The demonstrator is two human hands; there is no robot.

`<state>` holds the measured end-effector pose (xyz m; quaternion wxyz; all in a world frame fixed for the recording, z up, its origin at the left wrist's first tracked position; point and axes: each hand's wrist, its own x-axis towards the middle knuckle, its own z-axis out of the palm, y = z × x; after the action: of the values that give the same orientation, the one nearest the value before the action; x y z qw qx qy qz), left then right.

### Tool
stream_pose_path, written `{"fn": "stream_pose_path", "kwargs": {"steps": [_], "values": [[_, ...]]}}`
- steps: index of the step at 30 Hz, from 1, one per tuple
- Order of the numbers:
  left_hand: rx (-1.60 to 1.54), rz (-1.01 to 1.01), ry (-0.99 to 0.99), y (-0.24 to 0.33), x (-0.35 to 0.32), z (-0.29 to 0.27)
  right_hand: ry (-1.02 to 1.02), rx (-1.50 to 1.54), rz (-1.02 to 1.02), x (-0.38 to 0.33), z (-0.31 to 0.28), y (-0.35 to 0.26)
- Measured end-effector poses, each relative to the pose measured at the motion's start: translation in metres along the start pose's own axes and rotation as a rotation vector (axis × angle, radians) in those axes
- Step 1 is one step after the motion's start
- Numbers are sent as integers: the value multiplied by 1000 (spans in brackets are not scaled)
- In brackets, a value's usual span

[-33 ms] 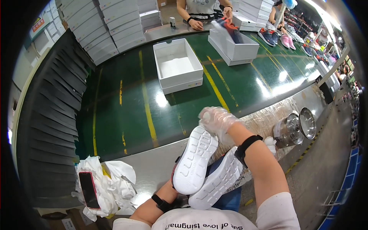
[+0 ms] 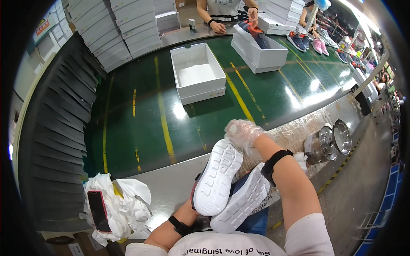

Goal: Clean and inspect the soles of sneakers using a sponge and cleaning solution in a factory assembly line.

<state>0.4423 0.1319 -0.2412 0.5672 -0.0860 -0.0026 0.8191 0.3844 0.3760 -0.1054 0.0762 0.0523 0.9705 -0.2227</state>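
Note:
I hold two dark shoes sole up over the metal table edge. The nearer-left shoe has a white ridged sole, and the second shoe lies beside it to the right. My left hand reaches under the left shoe's heel and is mostly hidden by it; a black band sits on that wrist. My right hand, in a thin clear glove, curls over the toe of the left shoe.
An open empty white shoebox stands on the green belt. A second box holds a dark shoe, with another person behind it. White box stacks rise far left. Crumpled paper with a red phone lies left; a metal can right.

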Motion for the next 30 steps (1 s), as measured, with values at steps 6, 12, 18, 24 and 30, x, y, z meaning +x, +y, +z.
{"fn": "stream_pose_path", "kwargs": {"steps": [6, 12, 18, 24, 30], "values": [[-617, -118, 129, 1, -4, 22, -98, 201, -155, -29, -13, -59], [-634, -74, 78, -5, -3, 46, 64, 432, -909, -115, 25, -101], [353, 146, -211, -8, -10, 77, 16, 1094, -354, -196, -20, -83], [513, 428, 1, 10, -22, 123, 904, 1716, 9, -230, 2, -33], [991, 602, 18, 99, -24, 191, 1023, 1610, 174, -228, 69, 31]]}}
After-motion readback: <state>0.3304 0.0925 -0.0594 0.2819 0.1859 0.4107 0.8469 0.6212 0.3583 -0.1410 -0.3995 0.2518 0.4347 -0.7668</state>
